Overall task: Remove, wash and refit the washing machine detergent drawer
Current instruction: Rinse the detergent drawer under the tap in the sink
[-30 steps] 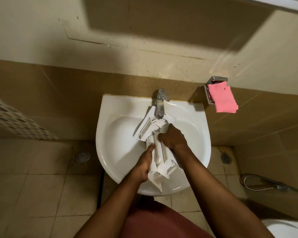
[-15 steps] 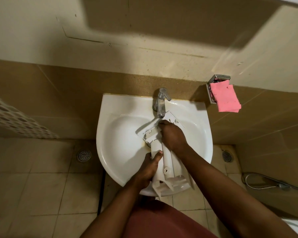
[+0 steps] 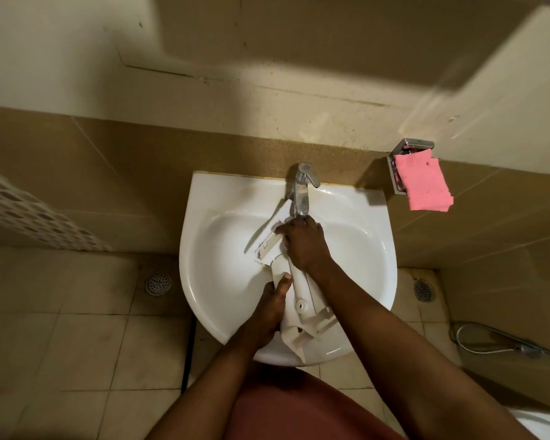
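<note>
The white plastic detergent drawer [image 3: 302,300] lies lengthwise in the white basin [image 3: 223,249], its far end under the chrome tap [image 3: 301,192]. My left hand [image 3: 267,315] grips the drawer's left side near its front, thumb on top. My right hand [image 3: 305,244] lies over the drawer's far end just below the spout, fingers curled on the plastic. The hand hides whether water runs.
A pink cloth [image 3: 424,184] hangs from a chrome holder on the wall at the right. Floor drains sit left [image 3: 158,283] and right [image 3: 423,290] of the basin. A hose [image 3: 502,339] lies at the right, and a white toilet rim [image 3: 540,423] shows bottom right.
My right hand has slid along the drawer toward the tap. The left hand moved its grip a little toward the drawer's front end. The drawer shifted slightly toward me.
</note>
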